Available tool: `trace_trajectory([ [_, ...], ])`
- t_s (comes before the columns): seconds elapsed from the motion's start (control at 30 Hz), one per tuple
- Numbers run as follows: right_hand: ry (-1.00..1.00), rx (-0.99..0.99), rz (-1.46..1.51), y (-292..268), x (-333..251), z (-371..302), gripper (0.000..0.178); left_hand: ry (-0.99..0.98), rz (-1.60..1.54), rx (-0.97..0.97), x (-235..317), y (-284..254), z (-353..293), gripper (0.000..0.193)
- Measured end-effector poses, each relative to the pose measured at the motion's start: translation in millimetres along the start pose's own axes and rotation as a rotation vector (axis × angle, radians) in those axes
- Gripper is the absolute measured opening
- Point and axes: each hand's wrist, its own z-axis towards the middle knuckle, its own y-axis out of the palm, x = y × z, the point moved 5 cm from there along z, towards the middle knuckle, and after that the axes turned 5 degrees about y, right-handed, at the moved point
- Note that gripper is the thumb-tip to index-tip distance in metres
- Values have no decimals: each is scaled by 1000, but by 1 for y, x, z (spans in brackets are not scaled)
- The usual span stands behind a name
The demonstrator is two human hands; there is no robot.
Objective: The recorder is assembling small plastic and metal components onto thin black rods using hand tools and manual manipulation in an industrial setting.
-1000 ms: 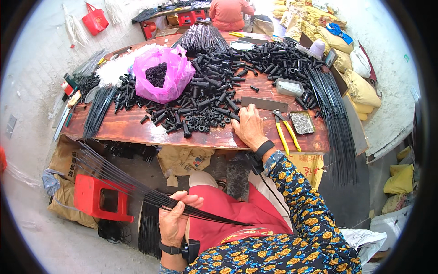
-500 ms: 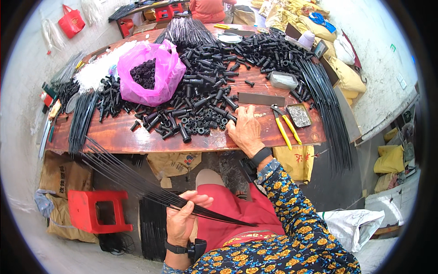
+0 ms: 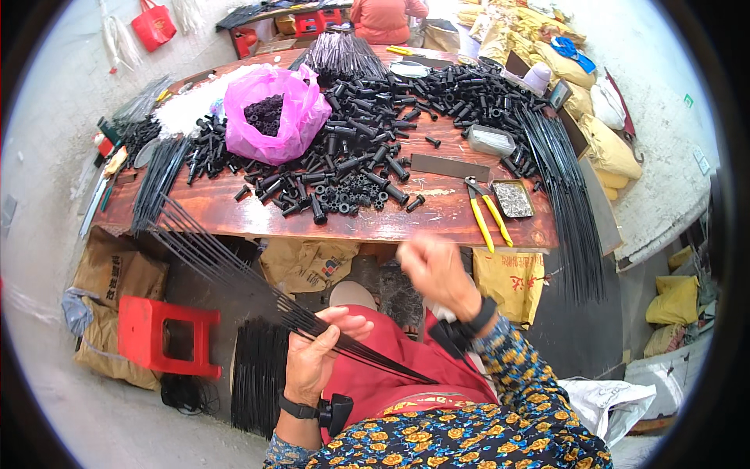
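A fan of long thin black rods (image 3: 226, 262) lies across my left hand (image 3: 316, 356), pinched under the thumb above my lap. My right hand (image 3: 441, 273) is raised just in front of the table edge with its fingers curled in; whatever they hold is hidden. Beyond it on the wooden table (image 3: 367, 228) lie small black toothed rings (image 3: 348, 199) and a big heap of black tubular plastic fittings (image 3: 367, 129). A pink plastic bag (image 3: 269, 147) full of small black parts stands among them. Yellow-handled cutting pliers (image 3: 480, 211) rest beside a tin of small metal bits (image 3: 512, 199).
More black rods hang over the table's right (image 3: 558, 203) and left (image 3: 156, 184) edges. A flat metal strip (image 3: 449, 167) and a clear plastic box (image 3: 491, 142) lie near the pliers. A red stool (image 3: 139, 336) stands lower left. A person in red (image 3: 380, 19) sits beyond the table.
My right hand has left the tabletop beside the rings and come back toward my body, its fingers now curled. My left hand keeps hold of the rods. The view has shifted slightly.
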Motion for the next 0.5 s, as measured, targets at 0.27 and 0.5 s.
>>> trace_trajectory([
  [0.27, 240, -921, 862, 3, -7, -129, 39, -21, 139, -157, -3, 99, 15, 37],
  [0.5, 213, -558, 1041, -70, 9, -142, 28, -129, 125, -257, -32, 189, 36, 46],
])
